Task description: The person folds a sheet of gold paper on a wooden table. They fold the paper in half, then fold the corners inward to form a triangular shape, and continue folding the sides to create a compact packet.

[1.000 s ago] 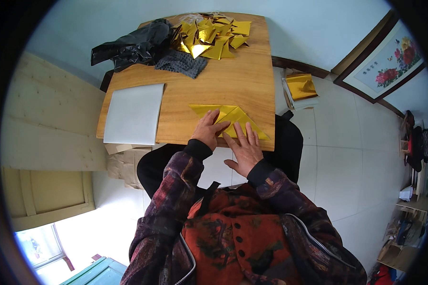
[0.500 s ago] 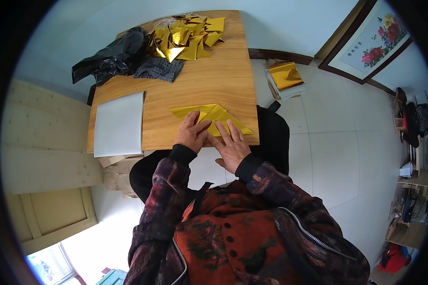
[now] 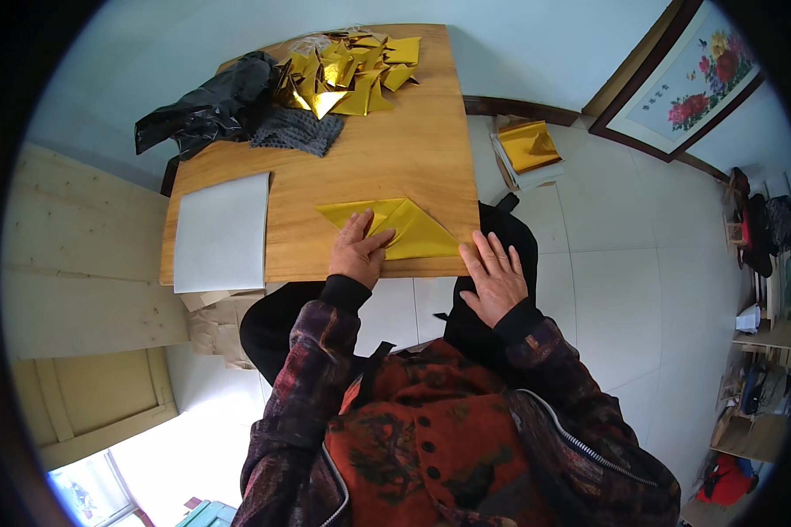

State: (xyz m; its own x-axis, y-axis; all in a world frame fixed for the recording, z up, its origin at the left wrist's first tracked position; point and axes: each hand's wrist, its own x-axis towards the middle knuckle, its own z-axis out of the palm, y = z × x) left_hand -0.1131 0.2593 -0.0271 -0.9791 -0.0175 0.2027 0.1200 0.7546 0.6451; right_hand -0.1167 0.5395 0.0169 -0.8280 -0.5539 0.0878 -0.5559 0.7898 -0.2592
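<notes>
Resting on foil (image 3: 422,235) seemingly only part-folded, the left hand (image 3: 357,253) has fingers apart, as has the right hand (image 3: 499,283) near its corner, while the pile (image 3: 358,97) seems finished.

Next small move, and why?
Perhaps pinch the right tip of the foil with the right hand: its fingers are spread beside that tip, and the left hand rests on the foil, likely steadying it.

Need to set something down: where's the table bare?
Bare wood lies between the grey sheet and folded gold paper, and between that paper and the gold pile. The far end is crowded: black bag, grey cloth, pile. The left hand rests on the paper.
</notes>
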